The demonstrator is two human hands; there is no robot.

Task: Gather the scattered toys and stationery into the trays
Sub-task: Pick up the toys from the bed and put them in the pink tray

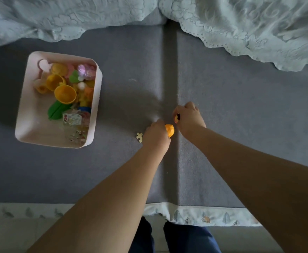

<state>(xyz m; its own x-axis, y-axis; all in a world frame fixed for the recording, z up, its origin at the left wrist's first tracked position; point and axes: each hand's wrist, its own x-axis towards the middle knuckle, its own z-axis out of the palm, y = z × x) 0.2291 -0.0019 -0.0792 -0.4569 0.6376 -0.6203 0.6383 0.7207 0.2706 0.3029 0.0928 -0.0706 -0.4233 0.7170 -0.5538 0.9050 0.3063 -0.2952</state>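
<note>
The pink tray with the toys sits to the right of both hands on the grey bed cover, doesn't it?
Not quite: the head view shows the pink tray to the left of both hands, the left hand and right hand, on the grey bed cover.

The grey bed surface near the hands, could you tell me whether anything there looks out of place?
Yes: a pale jigsaw piece lies loose on the grey cover, just beside the left hand, outside the pink tray. The left hand holds an orange toy; the right hand pinches a small object I cannot identify.
</note>
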